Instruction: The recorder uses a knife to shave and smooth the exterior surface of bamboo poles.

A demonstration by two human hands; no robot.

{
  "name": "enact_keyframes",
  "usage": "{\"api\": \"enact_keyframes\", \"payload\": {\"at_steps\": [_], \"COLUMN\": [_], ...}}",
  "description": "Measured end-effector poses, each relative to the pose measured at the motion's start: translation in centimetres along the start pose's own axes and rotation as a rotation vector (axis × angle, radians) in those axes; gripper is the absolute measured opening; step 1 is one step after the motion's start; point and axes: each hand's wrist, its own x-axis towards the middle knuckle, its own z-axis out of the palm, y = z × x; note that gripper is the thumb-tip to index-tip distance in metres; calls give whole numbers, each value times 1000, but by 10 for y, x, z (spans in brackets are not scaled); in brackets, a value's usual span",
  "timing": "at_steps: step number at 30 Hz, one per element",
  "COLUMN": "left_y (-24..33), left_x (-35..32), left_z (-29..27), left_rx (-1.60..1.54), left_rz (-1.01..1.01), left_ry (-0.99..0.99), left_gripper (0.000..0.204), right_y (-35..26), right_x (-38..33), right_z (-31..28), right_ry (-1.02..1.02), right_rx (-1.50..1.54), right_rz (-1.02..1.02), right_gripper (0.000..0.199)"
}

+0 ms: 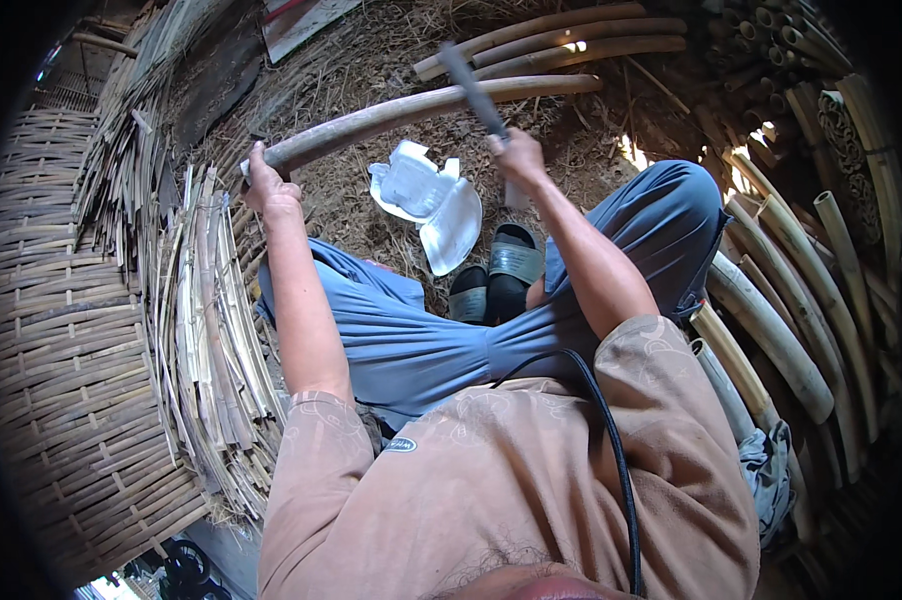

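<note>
My left hand (271,190) is closed around the left end of a bamboo pole (391,112), which stretches across in front of me to the upper right. In my right hand (519,160) is a machete (474,90), its dark blade pointing up and away and a short wooden handle end showing below the fist. The blade passes over the pole in this view; whether it touches cannot be told. Below the pole, a white, crumpled, open tray-like wrapper (416,190) lies on the ground, near my sandalled feet (516,255).
More bamboo poles (571,40) lie at the far side on shaving-strewn ground. Several thick poles (776,320) lean at my right, beside a grey cloth (766,475). Split bamboo strips (206,330) and a woven bamboo panel (61,340) are on the left. A black cable (611,430) crosses my shirt.
</note>
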Motion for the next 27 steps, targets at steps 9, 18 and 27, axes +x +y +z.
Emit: {"api": "enact_keyframes", "payload": {"at_steps": [9,18,27], "left_y": [4,6,4], "left_x": [-20,-13,-15], "left_z": [18,17,9], "left_rx": [53,80,110], "left_rz": [104,86,68], "left_ry": [173,120,113], "left_gripper": [63,50,61], "right_y": [1,22,21], "right_x": [-10,22,22], "right_z": [18,-5,-5], "right_ry": [-85,126,2], "right_rx": [-84,25,-23], "right_rz": [-376,173,8], "right_gripper": [38,41,44]}}
